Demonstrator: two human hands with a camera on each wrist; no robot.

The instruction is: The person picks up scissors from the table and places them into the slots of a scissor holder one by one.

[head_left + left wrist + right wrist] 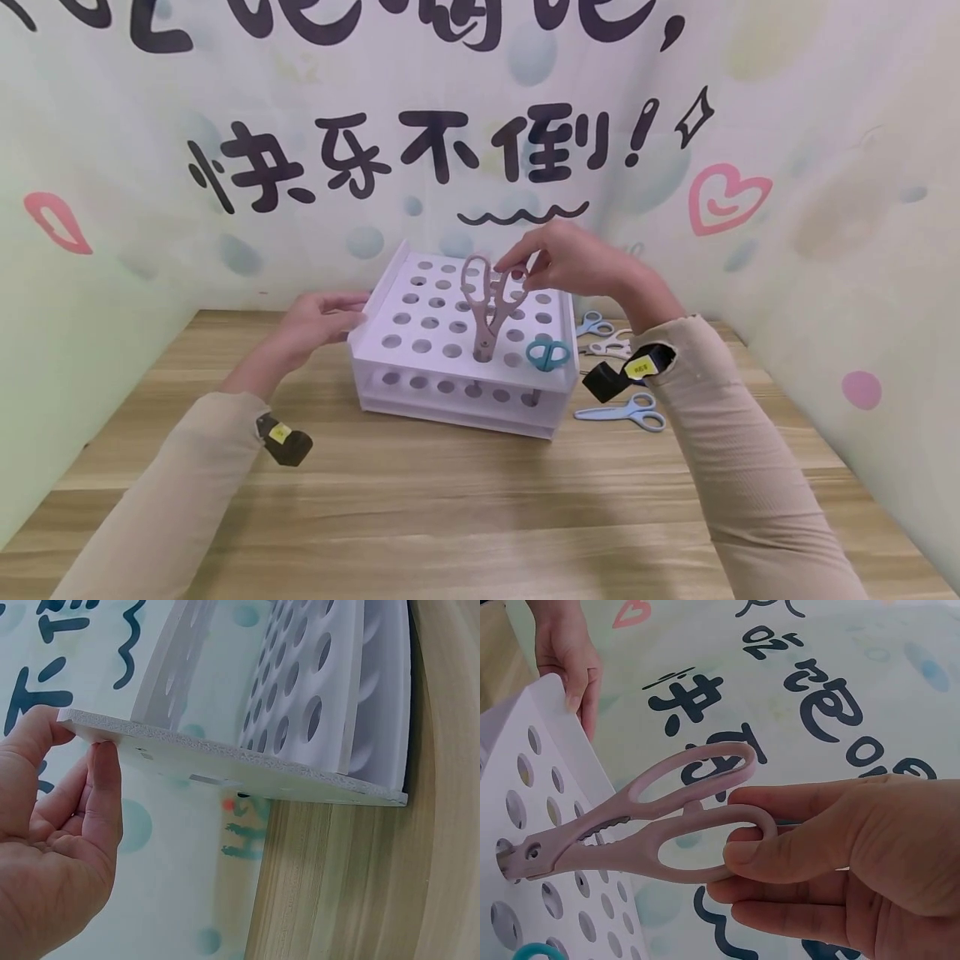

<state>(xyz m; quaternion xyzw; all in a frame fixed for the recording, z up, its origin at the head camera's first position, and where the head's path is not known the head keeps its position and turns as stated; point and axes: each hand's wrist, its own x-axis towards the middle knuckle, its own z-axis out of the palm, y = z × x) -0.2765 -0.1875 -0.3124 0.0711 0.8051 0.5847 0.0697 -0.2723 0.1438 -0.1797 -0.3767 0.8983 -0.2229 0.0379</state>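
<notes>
A white rack [442, 358] with rows of round holes stands on the table. My right hand [570, 258] pinches one handle loop of the pinkish kitchen scissors [641, 825], between thumb and fingers. Their blades point down into a hole of the rack's top plate, handles up and slightly spread. My left hand [318, 325] pinches the upper edge of the rack's left side panel [225, 761] between thumb and fingertips. Teal-handled scissors [547, 354] stand in another hole near the front right corner, only their loops showing above the plate.
Right of the rack lie blue scissors [622, 411], another blue pair [595, 323] and white-handled scissors [611, 344], partly hidden by the right wrist's camera. A printed cloth [360, 183] hangs behind the wooden table [420, 508].
</notes>
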